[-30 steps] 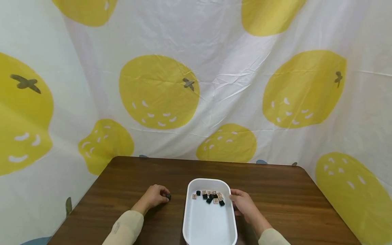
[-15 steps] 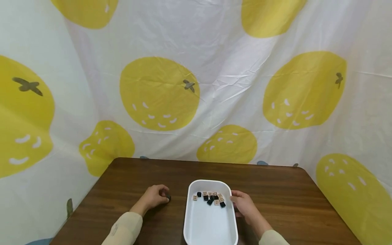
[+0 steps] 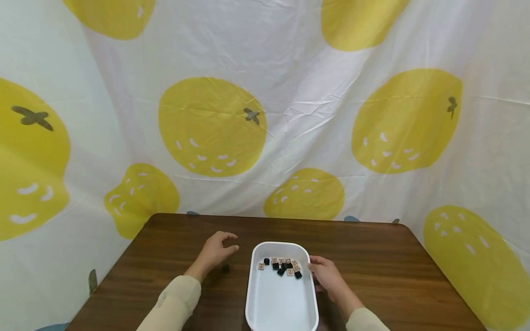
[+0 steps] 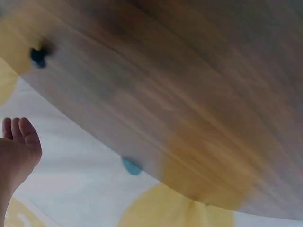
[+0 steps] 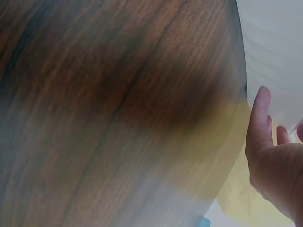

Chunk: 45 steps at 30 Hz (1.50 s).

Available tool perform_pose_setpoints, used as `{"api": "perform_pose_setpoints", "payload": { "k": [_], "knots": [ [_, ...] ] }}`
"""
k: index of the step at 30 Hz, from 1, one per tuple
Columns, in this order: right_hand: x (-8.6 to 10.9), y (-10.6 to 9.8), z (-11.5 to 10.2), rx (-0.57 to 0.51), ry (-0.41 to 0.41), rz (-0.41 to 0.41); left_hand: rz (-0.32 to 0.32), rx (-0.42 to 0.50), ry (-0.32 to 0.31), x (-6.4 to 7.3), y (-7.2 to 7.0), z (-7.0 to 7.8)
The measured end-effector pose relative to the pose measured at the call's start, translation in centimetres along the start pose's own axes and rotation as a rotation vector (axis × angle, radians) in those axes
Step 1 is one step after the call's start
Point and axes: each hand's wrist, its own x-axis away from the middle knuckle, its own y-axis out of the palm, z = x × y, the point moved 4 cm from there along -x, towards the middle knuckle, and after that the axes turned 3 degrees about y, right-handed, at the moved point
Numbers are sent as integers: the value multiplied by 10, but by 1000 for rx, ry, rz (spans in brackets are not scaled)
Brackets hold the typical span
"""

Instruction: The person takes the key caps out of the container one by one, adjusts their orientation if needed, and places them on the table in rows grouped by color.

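Observation:
A white rectangular tray stands on the brown table, with several small black blocks and tan square tiles with printed faces grouped toward its far end. My right hand grips the tray's right rim, thumb over the edge and fingers outside. Left of the tray, my left hand hovers above the table with fingers and thumb spread apart, holding nothing. Just below it in the head view, a single small dark block rests on the tabletop. The left wrist view also has a dark block on the table.
The dark wooden table reaches back to a white curtain printed with large yellow fruit. Its far corners are rounded. Pale sleeves cover both forearms.
My left hand has let go of the dark block, leaving it on the table, and has moved up and away with its fingers opened. The right hand keeps its hold on the tray.

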Motion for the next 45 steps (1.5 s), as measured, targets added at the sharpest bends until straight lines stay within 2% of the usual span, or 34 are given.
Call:
{"api": "perform_pose_setpoints", "payload": {
  "k": [2, 5, 15, 20, 27, 33, 37, 42, 45],
  "knots": [
    [-1, 0, 0, 7, -2, 1, 13, 3, 41, -4, 4, 9],
    [-2, 0, -1, 17, -4, 4, 0, 8, 82, -9, 13, 22],
    [-3, 2, -2, 15, 6, -4, -120, -10, 169, -15, 46, 62],
    [-3, 2, -2, 15, 10, -4, -169, -49, 166, -16, 60, 72],
    [-1, 2, -2, 19, 6, 0, -189, -114, 171, -14, 76, 79],
    [0, 2, -1, 2, 1, 5, -240, -175, 214, -12, 87, 84],
    [0, 2, -1, 0, -3, 5, -282, -265, 253, -12, 94, 84],
    [0, 1, 0, 5, 0, 7, -332, -464, 353, -14, 105, 85],
    [0, 1, 1, -1, 1, 6, -352, -558, 344, -14, 109, 85]
  ]
}}
